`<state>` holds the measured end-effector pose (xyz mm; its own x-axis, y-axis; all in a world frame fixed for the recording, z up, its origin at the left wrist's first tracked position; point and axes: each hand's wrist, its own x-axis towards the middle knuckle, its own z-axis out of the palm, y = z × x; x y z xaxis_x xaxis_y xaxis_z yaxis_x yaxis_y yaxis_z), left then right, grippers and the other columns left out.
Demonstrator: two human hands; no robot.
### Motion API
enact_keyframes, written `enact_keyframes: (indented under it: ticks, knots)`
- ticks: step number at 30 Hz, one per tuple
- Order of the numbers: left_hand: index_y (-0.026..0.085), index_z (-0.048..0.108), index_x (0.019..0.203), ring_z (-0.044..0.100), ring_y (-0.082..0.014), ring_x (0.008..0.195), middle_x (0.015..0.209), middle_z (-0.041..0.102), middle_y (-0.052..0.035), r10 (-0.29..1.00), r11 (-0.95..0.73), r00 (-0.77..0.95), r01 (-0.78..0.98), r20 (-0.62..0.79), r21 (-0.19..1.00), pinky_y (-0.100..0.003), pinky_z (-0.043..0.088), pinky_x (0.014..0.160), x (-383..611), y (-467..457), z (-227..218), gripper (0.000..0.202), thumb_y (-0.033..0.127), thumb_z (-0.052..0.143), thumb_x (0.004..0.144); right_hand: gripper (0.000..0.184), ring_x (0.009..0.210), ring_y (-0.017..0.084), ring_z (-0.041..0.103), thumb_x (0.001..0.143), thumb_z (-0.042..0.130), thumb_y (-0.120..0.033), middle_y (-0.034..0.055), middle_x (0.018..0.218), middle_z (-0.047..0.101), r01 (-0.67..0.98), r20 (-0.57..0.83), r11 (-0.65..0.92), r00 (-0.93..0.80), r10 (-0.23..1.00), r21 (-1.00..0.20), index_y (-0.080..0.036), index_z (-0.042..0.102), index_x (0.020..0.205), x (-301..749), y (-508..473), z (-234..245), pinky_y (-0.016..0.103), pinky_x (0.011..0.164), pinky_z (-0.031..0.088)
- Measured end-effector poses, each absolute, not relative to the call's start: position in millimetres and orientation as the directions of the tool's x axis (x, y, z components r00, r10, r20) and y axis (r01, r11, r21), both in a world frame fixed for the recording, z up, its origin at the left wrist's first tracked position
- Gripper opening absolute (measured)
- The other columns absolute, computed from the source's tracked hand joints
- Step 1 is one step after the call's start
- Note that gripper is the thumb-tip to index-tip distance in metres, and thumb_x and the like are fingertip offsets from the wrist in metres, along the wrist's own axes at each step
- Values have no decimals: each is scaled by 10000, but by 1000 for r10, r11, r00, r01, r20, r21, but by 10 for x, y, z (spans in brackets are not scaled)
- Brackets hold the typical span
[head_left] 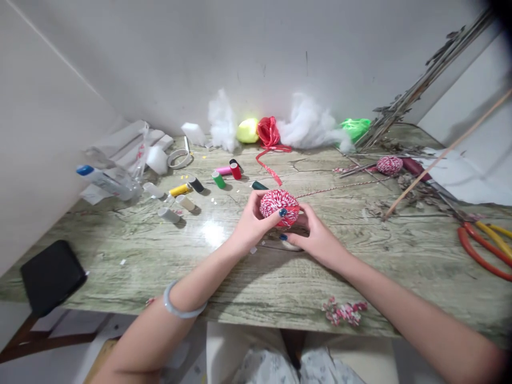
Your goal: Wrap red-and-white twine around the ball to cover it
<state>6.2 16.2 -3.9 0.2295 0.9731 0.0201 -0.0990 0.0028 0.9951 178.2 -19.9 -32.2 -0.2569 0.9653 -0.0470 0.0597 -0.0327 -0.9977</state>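
Note:
Between my two hands is a round pom-pom of red and white yarn (276,204), just above the middle of the table. My left hand (256,216) is wrapped round its left side, the thumb pressed across its front. On the right, my right hand (312,234) has its fingers at the lower right edge, partly hidden behind the pom-pom, with the thumb below. A pale rounded object (291,245) shows under the right thumb; its kind is unclear. A thin red and white cord (344,188) runs from near the pom-pom towards a yarn ball (389,165) at the right.
Several thread spools (218,180) lie left of centre. White stuffing (306,122) and red ribbon yarn (268,131) sit along the wall. Orange-handled scissors (482,245), a stick (444,160) and dry twigs occupy the right. Yarn scraps (344,312) lie near the front edge.

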Motion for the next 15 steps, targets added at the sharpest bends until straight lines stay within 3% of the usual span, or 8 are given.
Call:
enact_keyframes:
  ticks: [3,7,10,15]
  knots:
    - [190,523,1075,613,-172,980,1075,636,-44,978,18,210,-74,-2,997,-290,482,885,56,170,-60,439,340,760,737,601,1080,200,655,793,700,-245,40,1114,706,93,-41,-21,-229,973,-995,-275,377,1299,1785,-193,-319,396,991,455]
    - [186,530,1065,622,-158,898,1048,641,-51,978,86,197,-63,-72,994,-286,510,815,35,204,-99,407,364,736,762,482,834,170,683,840,637,-267,-33,827,703,72,-64,-49,-235,970,-996,-259,385,1251,1817,-180,-313,339,806,482]
    - [187,538,1049,622,-153,843,1019,637,-47,970,159,202,-91,-138,983,-270,533,713,40,211,-109,401,379,732,755,407,771,159,683,832,635,-263,-52,788,686,43,-93,-85,-235,968,-995,-256,408,1170,1847,-165,-298,303,726,473]
    - [187,541,1047,637,-155,806,1018,633,-42,954,241,214,-142,-208,960,-258,554,619,46,204,-98,446,392,758,716,316,748,162,682,831,622,-249,-59,753,677,107,-87,-66,-202,976,-992,-250,432,1084,1892,-151,-253,298,726,463]
